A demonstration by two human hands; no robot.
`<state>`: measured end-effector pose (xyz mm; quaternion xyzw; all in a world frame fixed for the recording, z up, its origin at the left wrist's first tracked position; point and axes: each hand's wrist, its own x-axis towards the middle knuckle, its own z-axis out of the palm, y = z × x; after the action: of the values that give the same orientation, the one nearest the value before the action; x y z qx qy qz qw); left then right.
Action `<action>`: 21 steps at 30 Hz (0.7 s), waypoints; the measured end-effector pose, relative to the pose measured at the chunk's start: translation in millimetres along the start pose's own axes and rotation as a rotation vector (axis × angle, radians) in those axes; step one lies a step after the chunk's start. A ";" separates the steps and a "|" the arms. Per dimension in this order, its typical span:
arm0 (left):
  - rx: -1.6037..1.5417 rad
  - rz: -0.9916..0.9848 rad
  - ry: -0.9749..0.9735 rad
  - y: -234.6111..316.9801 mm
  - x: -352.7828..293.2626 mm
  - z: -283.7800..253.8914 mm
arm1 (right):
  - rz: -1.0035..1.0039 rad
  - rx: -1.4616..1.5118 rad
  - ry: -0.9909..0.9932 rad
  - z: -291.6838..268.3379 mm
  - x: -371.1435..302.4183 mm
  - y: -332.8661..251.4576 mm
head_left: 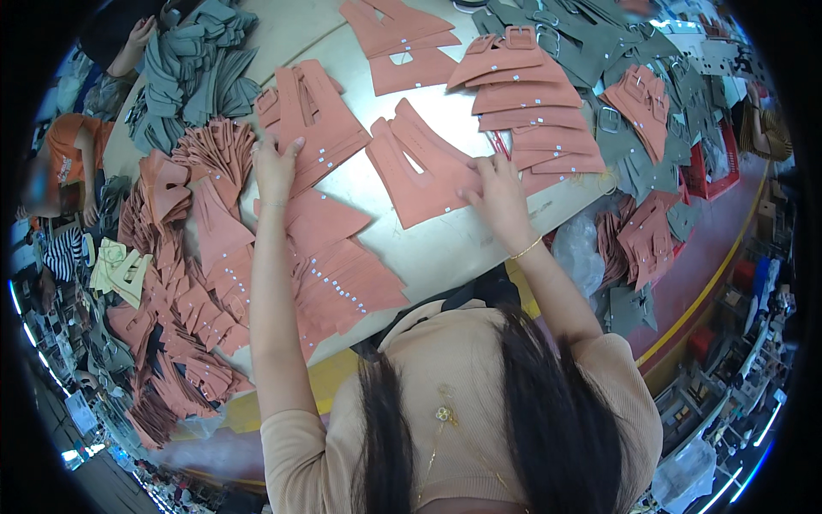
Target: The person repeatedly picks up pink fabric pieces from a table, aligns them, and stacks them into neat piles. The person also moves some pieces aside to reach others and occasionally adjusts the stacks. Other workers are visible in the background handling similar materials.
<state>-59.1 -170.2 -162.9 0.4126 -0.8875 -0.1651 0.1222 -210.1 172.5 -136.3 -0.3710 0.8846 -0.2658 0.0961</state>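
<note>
Both hands (276,167) (497,193) outstretched, palms down.

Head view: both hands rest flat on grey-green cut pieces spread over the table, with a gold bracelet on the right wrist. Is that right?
Not quite. In the head view the pieces under the left hand and right hand are salmon-pink, not grey-green; the grey-green pieces lie in heaps farther back on the table. The gold bracelet on the right wrist is correct.
</note>
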 end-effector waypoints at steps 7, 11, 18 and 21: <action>-0.071 0.000 -0.029 14.5 0.5 -13.5 | 0.030 -0.026 -0.008 1.6 1.2 -6.6; -0.192 0.001 0.036 22.3 -1.5 -17.0 | 0.025 -0.039 -0.022 3.4 2.2 -6.0; -0.511 -0.147 0.091 11.6 9.2 -5.6 | 0.018 -0.012 -0.031 4.6 2.6 -1.8; -0.500 -0.150 0.117 1.7 14.9 3.7 | 0.027 -0.011 -0.044 5.1 2.9 0.3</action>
<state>-71.0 -180.0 -164.4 0.4430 -0.7775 -0.3638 0.2586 -210.4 168.6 -140.6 -0.3651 0.8886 -0.2514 0.1174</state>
